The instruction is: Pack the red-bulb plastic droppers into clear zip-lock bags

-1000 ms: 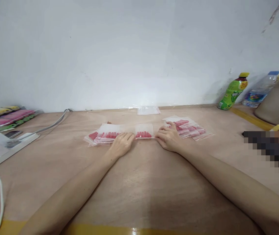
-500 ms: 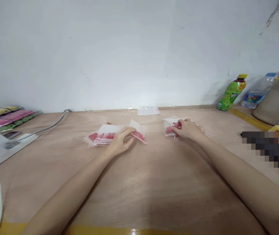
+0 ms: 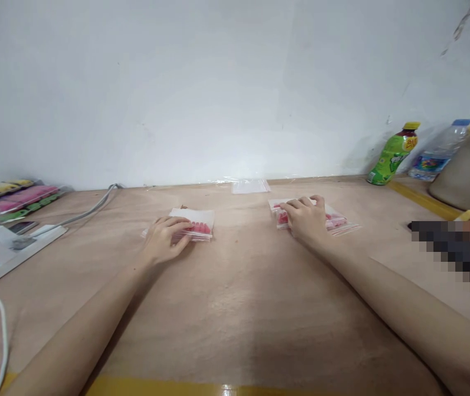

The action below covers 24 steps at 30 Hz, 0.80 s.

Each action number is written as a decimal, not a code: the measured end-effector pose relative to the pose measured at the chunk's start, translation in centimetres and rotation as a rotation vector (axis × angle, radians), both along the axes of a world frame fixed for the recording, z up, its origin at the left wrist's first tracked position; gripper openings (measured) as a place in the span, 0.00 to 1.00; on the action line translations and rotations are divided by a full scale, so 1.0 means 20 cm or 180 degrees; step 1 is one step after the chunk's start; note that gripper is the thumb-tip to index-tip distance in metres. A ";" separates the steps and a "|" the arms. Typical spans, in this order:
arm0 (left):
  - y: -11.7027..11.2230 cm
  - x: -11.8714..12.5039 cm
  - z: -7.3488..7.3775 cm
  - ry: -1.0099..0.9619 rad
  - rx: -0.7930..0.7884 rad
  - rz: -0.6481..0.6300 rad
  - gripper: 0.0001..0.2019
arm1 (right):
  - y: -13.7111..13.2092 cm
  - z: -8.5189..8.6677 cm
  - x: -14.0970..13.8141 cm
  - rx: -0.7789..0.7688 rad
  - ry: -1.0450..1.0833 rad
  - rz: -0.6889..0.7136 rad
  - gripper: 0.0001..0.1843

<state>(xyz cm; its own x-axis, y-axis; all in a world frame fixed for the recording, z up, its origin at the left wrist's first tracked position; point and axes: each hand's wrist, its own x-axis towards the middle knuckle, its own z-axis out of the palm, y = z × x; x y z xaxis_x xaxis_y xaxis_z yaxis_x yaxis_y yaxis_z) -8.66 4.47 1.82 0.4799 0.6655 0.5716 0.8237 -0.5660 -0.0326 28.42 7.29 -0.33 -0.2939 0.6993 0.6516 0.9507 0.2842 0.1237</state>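
On the left, my left hand [image 3: 164,237] rests over a small pile of clear zip bags [image 3: 202,226] with red pieces inside. Its fingers stretch across the top bag, and the thumb lies apart along the near edge. My right hand [image 3: 307,217] is on a second pile of similar bags [image 3: 336,221], also holding red pieces. Its fingers are spread and slightly bent over the bags, and the palm hides part of them. Exactly what the fingertips touch is hard to make out.
Against the wall lies a flat clear bag [image 3: 251,186]. A power strip [image 3: 39,239] with cables and colourful packs [image 3: 24,199] sit at left. At right stand a green-labelled bottle [image 3: 393,157], a water bottle [image 3: 436,151] and a beige container [image 3: 469,165].
My left hand has moved left, bringing the bag it pinched onto the left pile, and its fingers have spread. My right hand has flattened over the right pile.
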 end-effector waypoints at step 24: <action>0.06 0.57 -0.16 0.0451 -0.0075 -0.0405 0.08 | -0.04 -0.15 -0.11 -0.0175 0.0228 0.1433 0.08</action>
